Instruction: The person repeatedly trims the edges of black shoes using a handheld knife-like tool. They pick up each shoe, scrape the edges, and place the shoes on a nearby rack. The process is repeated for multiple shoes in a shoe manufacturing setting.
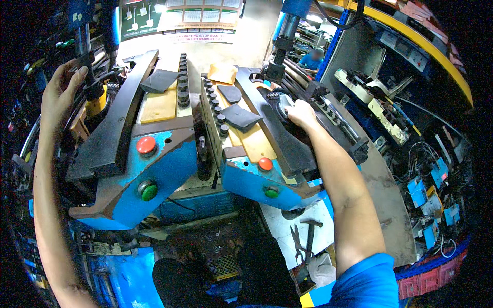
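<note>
My left hand (61,90) is raised at the far left, its thumb and fingers curved apart, the tips at a black collar (85,60) on an upright rod. At the right machine my right hand (303,114) is closed beside a long black bar (280,128); what it grips is hidden. Two blue-fronted machines stand side by side. The left one (167,179) has a black sheet piece (159,81) over a tan pad (159,107). Dark pieces, including a black flap (240,118), lie over tan pads (259,146) on the right one.
Each machine front bears a red button (146,146) above a green button (148,190). Scissors (297,243) and a hammer (310,238) lie on a white surface below. A grey tabletop (377,197) and a cluttered rack stand right; a person (311,60) in blue sits beyond.
</note>
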The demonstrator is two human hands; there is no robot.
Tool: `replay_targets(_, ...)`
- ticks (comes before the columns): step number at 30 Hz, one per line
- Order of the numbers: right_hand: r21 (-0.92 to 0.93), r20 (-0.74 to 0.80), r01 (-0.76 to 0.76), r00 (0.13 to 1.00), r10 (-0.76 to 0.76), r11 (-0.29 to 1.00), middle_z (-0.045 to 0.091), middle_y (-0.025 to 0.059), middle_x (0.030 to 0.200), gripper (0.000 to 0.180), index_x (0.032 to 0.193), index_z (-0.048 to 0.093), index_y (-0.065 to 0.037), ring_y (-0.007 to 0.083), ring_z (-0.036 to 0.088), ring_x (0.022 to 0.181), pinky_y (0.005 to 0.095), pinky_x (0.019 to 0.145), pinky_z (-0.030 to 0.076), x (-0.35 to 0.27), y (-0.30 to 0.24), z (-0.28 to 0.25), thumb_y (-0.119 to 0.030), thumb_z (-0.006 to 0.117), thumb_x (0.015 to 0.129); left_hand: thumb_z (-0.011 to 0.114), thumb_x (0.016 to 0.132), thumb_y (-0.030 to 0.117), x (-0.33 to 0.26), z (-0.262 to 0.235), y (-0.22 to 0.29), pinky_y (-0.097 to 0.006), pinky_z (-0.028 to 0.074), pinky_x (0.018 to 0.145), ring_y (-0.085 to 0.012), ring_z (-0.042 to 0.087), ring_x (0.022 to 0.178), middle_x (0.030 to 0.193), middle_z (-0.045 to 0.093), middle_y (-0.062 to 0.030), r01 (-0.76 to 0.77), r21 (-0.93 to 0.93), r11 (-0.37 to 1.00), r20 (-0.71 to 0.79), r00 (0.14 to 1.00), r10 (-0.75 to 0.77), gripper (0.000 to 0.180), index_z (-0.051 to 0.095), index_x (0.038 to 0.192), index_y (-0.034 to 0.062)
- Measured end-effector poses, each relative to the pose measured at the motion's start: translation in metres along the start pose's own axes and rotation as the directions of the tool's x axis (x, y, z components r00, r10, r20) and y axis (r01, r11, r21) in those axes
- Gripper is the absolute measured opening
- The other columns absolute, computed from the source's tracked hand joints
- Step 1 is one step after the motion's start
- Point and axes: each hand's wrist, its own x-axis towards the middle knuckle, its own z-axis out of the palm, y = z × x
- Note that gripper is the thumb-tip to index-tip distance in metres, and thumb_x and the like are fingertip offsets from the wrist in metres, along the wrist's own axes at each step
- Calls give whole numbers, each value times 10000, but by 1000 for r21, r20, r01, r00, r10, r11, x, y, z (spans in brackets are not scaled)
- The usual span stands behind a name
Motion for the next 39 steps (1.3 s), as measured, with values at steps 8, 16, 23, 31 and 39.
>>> replay_targets(8,225,-378,59,925,31,973,799,237,790,503,814,841,26,341,809,768,487,753,609,12,32,-58,-476,841,859,802,1086,396,0,0,-20,-373,578,1085,-241,786,1201,1321,827,-191,-41,99,994,8,999,40,554,729,1472,6)
replay_targets(16,596,-157,19,983,94,802,788,82,919,346,1073,823,29,167,666,790,361,732,522,-120,85,-203,-315,820,1042,796,1048,516,-15,-6,6,-463,615,1029,-392,819,1196,1273,838,-237,48,364,930,-109,994,-8,601,756,1433,55)
replay_targets(23,747,-76,157,986,-152,646,764,33,1078,314,1180,792,-4,147,661,1020,311,924,501,-286,36,-276,-299,762,1075,824,1053,393,-74,-2,135,-414,652,996,-275,836,1094,1245,853,-210,-210,-255,944,-121,975,184,541,775,1391,-26)
replay_targets(31,723,84,473,663,-744,503,740,103,1108,360,1141,733,32,222,687,1070,373,1007,530,-416,-123,-208,-286,782,979,1040,717,535,-325,-33,218,-556,527,1222,-492,610,1478,1706,500,-312,-117,-402,908,573,741,349,1421,256,1771,-8)
replay_targets(39,587,-203,810,146,-968,-1,651,290,1428,508,1437,612,24,519,658,1325,523,1159,523,-464,-231,-152,-126,751,972,1021,732,543,-467,-245,122,-526,579,1156,-453,668,1403,1573,636,-242,82,411,908,356,902,-243,1181,474,1665,68)
